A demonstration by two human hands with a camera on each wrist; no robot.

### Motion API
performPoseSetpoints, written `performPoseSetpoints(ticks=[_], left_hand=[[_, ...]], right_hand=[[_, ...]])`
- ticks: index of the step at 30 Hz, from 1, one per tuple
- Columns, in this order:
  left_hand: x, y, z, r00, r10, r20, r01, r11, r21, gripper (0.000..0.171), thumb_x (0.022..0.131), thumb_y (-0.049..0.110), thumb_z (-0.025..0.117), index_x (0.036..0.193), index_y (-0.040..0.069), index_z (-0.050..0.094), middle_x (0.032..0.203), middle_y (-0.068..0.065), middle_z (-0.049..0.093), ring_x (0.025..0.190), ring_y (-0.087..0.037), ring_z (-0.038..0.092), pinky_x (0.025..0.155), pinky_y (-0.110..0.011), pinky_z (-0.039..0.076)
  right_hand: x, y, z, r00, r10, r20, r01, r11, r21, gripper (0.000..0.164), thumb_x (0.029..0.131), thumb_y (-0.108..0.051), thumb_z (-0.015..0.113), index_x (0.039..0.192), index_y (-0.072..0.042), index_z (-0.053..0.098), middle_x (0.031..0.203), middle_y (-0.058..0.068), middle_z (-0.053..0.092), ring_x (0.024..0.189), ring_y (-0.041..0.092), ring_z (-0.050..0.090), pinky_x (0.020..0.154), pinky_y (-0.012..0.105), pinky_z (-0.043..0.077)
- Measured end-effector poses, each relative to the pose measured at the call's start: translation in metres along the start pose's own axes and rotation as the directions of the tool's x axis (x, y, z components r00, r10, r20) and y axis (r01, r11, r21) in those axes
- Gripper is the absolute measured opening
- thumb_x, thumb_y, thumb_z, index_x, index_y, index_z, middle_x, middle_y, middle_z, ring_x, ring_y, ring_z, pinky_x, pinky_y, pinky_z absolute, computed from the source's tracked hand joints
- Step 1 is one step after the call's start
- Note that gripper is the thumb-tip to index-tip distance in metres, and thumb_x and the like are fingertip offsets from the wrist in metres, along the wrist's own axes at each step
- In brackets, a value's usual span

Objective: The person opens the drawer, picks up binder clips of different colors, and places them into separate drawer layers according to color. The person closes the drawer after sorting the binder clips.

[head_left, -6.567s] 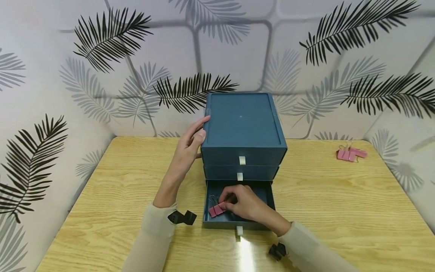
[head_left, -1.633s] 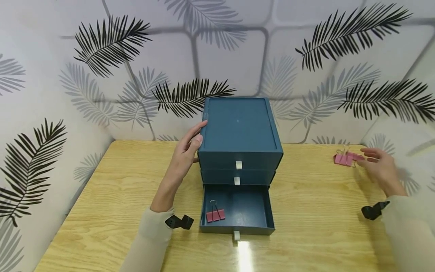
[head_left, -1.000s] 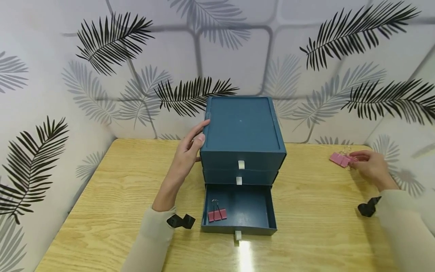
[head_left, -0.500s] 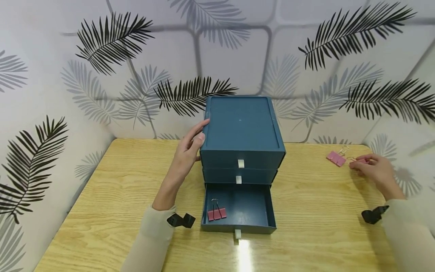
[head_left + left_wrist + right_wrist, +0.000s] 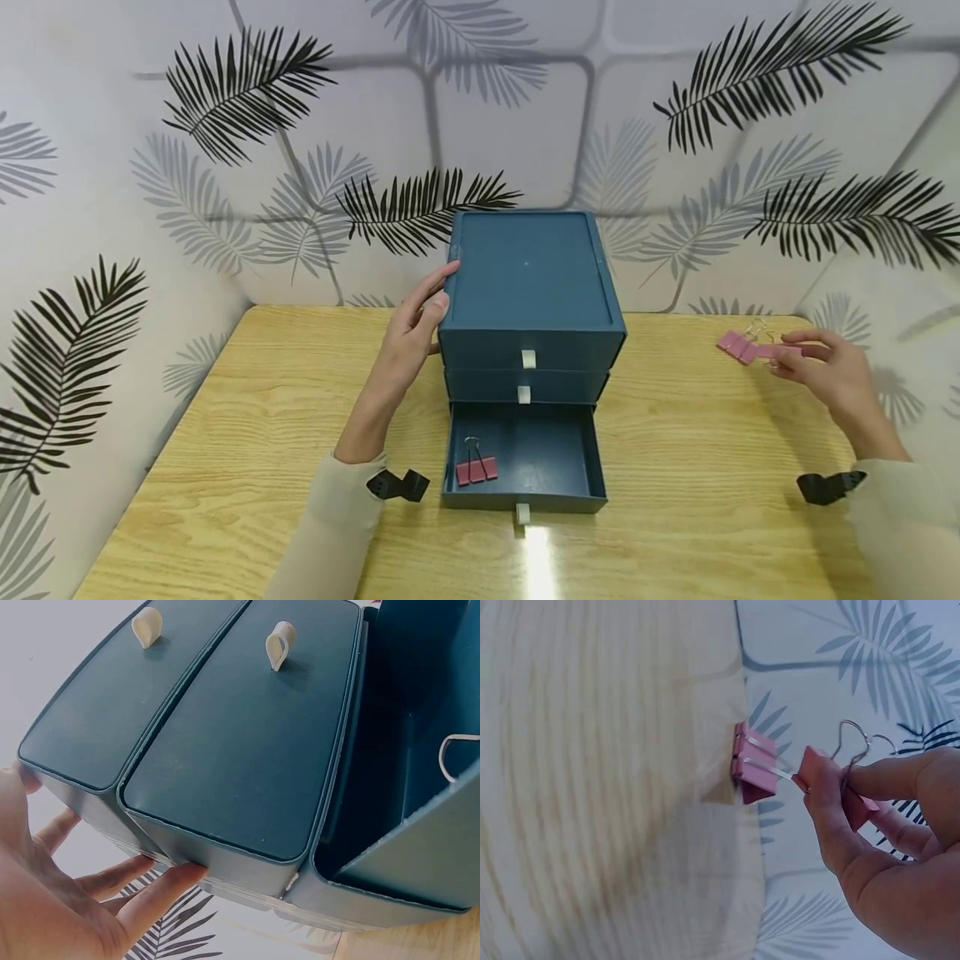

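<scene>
In the head view, my left hand [image 5: 403,346] lies against the left side of a dark blue drawer unit [image 5: 531,275], its fingers extended in the left wrist view. At the far right my right hand [image 5: 842,379] pinches a pink binder clip [image 5: 861,808] between thumb and fingers, its wire handles upward. Just left of it, a second pink binder clip [image 5: 738,346] sits on the table; in the right wrist view its wire handle reaches to the held clip. A third pink binder clip [image 5: 477,471] lies at the left of the pulled-out bottom drawer [image 5: 555,450].
The two upper drawers are closed, with pale pull tabs [image 5: 528,359]. The unit stands on a wooden table [image 5: 690,450], near a wall [image 5: 517,125] with a leaf pattern. Bare tabletop lies between the drawer unit and my right hand.
My right hand has gone from the drawer to the far right, separated the two clips there and pinched one. The remaining clip has shifted slightly left. My left hand stays put.
</scene>
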State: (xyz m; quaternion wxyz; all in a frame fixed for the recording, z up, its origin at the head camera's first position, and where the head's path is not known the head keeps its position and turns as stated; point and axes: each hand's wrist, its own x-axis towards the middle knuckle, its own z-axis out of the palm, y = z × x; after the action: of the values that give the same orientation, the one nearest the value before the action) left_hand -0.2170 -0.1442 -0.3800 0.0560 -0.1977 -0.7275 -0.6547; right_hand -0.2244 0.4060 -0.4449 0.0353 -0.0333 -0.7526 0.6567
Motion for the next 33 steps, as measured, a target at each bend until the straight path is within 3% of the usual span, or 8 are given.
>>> performPoseSetpoints(ticks=[5,10,16,19,23,27,33], left_hand=[[0.001,-0.001,0.0,1.0,0.001,0.001,-0.001,1.0,0.0,0.049,0.11,0.033,0.043,0.158,0.026,0.043,0.163,-0.003,0.033,0.144,-0.031,0.04,0.093,-0.072,0.046],[0.001,-0.001,0.0,1.0,0.005,0.0,-0.005,1.0,0.004,0.049,0.109,0.033,0.043,0.158,0.026,0.043,0.164,-0.003,0.032,0.145,-0.031,0.039,0.093,-0.072,0.046],[0.0,0.0,0.0,1.0,-0.004,-0.004,0.004,1.0,0.007,0.049,0.109,0.034,0.044,0.158,0.028,0.044,0.164,-0.002,0.033,0.144,-0.031,0.041,0.093,-0.071,0.047],[0.0,0.0,0.0,1.0,-0.004,-0.006,0.004,1.0,0.007,0.049,0.109,0.035,0.044,0.157,0.029,0.044,0.163,-0.002,0.033,0.143,-0.031,0.042,0.093,-0.07,0.047],[0.0,0.0,0.0,1.0,-0.005,-0.006,0.005,1.0,0.01,0.049,0.109,0.034,0.044,0.158,0.029,0.044,0.164,-0.002,0.032,0.143,-0.033,0.041,0.093,-0.07,0.047],[0.0,0.0,0.0,1.0,-0.007,-0.01,0.008,1.0,0.013,0.049,0.109,0.034,0.044,0.157,0.029,0.044,0.164,-0.002,0.032,0.141,-0.034,0.043,0.093,-0.069,0.048],[0.0,0.0,0.0,1.0,-0.007,-0.006,0.007,1.0,0.01,0.049,0.109,0.034,0.043,0.158,0.028,0.044,0.164,-0.003,0.032,0.142,-0.034,0.043,0.092,-0.07,0.048]], right_hand=[[-0.001,-0.009,0.011,0.996,-0.044,0.074,0.039,0.997,0.06,0.027,0.098,0.015,0.053,0.111,-0.008,0.062,0.091,-0.004,0.07,0.077,0.01,0.073,0.07,0.023,0.059],[-0.002,-0.012,0.017,0.995,-0.072,0.065,0.066,0.994,0.088,0.018,0.101,0.007,0.055,0.115,-0.004,0.056,0.09,-0.004,0.073,0.077,0.011,0.074,0.068,0.024,0.059],[-0.005,-0.017,0.027,0.995,-0.097,0.035,0.101,0.985,-0.14,0.022,0.105,-0.013,0.058,0.118,0.005,0.057,0.091,-0.01,0.074,0.076,0.007,0.073,0.063,0.031,0.061],[-0.006,-0.019,0.032,0.993,-0.119,0.022,0.121,0.967,-0.225,0.024,0.105,-0.019,0.059,0.118,0.001,0.064,0.09,-0.013,0.073,0.076,0.005,0.071,0.061,0.032,0.06],[-0.007,-0.017,0.037,0.99,-0.138,0.029,0.14,0.986,-0.09,0.017,0.104,-0.015,0.06,0.114,-0.005,0.071,0.092,-0.009,0.075,0.077,0.008,0.073,0.06,0.032,0.06],[-0.007,-0.015,0.045,0.987,-0.156,0.051,0.149,0.983,0.111,0.015,0.1,-0.003,0.064,0.111,0.001,0.072,0.094,0.0,0.077,0.079,0.013,0.075,0.064,0.032,0.06],[-0.012,-0.019,0.053,0.985,-0.16,0.069,0.143,0.969,0.2,0.021,0.094,0.006,0.069,0.115,0.008,0.069,0.093,0.006,0.077,0.08,0.017,0.076,0.064,0.036,0.06]])
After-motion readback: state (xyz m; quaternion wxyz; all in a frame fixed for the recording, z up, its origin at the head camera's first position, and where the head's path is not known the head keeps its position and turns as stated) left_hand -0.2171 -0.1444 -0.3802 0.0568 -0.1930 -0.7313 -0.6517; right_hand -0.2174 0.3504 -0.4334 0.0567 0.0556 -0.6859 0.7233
